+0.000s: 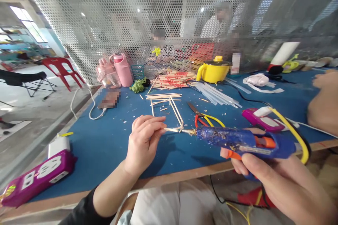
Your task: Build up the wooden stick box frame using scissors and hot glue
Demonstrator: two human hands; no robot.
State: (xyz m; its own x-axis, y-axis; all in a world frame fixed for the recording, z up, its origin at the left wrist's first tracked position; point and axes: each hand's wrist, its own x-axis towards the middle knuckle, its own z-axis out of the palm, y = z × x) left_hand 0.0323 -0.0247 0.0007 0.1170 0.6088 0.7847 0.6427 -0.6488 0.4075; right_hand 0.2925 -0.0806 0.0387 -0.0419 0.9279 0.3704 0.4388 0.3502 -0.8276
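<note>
My left hand (148, 137) pinches one corner of a small frame of thin wooden sticks (176, 110) and keeps it tilted up over the blue table. My right hand (266, 168) is wrapped round a blue hot glue gun (232, 140) with an orange trigger. The gun's nozzle points left and meets, or nearly meets, the near right corner of the frame. Behind the gun lie scissors (204, 116) with red and yellow handles. More loose sticks (163, 96) lie just beyond the frame.
Translucent glue sticks (215, 93), a yellow pot (215, 70) and a pile of wooden sticks (171, 80) lie farther back. Purple power strips (262, 119) (39, 175) sit right and left. A pink bottle (123, 70) stands before the mesh screen. Another person's arm (323, 105) rests at right.
</note>
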